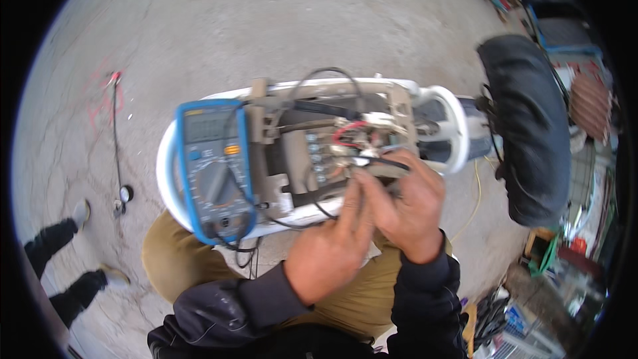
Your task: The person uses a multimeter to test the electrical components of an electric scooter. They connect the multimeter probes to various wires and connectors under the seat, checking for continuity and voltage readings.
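Note:
A blue-framed multimeter (214,169) with a dial lies on the left end of a white-framed vehicle body (300,215). Right of it is an open compartment of dusty grey parts, with a red wire (347,134) and white connectors (377,119). My right hand (409,211) pinches a black cable (385,161) over the connectors. My left hand (327,256) is closed, its fingertips pressed together beside the right hand's. What they grip is hidden and blurred. Black test leads (286,224) run from the multimeter along the frame's near edge.
A black padded part (528,129) stands right of the frame. Tools and scraps (551,299) are heaped along the right. On the concrete floor at left lies a hose with a round gauge (125,193). Another person's shoes (114,276) are at far left. My knees flank the near side.

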Motion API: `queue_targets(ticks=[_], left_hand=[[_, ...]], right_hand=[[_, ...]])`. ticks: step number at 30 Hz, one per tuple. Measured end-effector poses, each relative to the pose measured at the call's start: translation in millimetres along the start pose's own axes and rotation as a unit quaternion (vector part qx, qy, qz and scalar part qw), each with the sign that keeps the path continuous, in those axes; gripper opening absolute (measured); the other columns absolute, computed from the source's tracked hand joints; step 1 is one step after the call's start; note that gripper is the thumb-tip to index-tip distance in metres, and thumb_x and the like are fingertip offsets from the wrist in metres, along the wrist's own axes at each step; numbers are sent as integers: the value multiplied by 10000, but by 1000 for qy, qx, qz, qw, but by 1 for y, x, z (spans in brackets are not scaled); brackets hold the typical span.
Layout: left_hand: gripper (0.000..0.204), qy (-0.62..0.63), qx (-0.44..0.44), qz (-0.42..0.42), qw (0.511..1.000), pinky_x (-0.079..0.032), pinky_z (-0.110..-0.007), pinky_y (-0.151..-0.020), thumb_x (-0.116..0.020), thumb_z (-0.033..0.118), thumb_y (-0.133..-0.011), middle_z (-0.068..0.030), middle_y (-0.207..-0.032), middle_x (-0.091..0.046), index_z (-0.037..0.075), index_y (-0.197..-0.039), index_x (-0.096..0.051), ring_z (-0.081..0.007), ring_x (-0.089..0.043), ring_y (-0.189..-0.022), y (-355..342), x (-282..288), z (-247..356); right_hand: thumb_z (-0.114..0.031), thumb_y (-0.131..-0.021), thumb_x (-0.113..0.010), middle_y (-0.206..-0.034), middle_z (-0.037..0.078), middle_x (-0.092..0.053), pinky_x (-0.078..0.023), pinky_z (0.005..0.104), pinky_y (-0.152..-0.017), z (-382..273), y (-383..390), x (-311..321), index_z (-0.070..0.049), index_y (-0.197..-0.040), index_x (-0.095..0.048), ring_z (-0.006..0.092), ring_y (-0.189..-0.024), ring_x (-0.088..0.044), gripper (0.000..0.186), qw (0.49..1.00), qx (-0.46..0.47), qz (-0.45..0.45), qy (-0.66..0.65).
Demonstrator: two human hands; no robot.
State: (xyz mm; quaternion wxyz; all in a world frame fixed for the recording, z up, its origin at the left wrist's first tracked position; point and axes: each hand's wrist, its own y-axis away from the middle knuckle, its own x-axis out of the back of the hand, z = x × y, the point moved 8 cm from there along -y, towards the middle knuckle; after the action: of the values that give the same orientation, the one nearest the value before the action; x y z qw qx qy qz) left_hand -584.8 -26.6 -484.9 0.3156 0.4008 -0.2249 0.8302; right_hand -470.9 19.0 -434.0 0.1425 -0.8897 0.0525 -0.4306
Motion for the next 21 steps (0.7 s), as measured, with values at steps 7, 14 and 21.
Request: queue_targets(ticks=[7, 14, 21], left_hand=[[438, -3, 8, 28, 1000, -532, -311, -438, -667, 159, -952, -318, -1464, -611, -43, -1340, -646, -162, -647, -523, 13, 17, -8], [427, 22, 16, 45, 999, -577, -314, -489, -651, 103, -887, -303, -1456, -617, -54, -1284, -668, -212, -717, -656, 13, 17, -7], [359, 22, 6, 96, 995, -613, -330, -536, -653, 103, -881, -308, -1434, -633, -74, -1191, -687, -242, -751, -711, 9, 23, -9]], right_hand=[[8, -838, -823, -910, 166, -722, -551, 385, -639, -17, 1, -12, 18, -1009, -710, 331, -731, -713, 205, 999, -32, -24, -19], [49, -844, -802, -937, 176, -720, -569, 363, -719, -12, 2, -15, 47, -1053, -717, 314, -798, -723, 226, 996, -61, -48, -53], [19, -868, -803, -974, 175, -734, -574, 356, -768, -7, 5, -17, 56, -1060, -731, 300, -840, -730, 208, 992, -92, -61, -59]])
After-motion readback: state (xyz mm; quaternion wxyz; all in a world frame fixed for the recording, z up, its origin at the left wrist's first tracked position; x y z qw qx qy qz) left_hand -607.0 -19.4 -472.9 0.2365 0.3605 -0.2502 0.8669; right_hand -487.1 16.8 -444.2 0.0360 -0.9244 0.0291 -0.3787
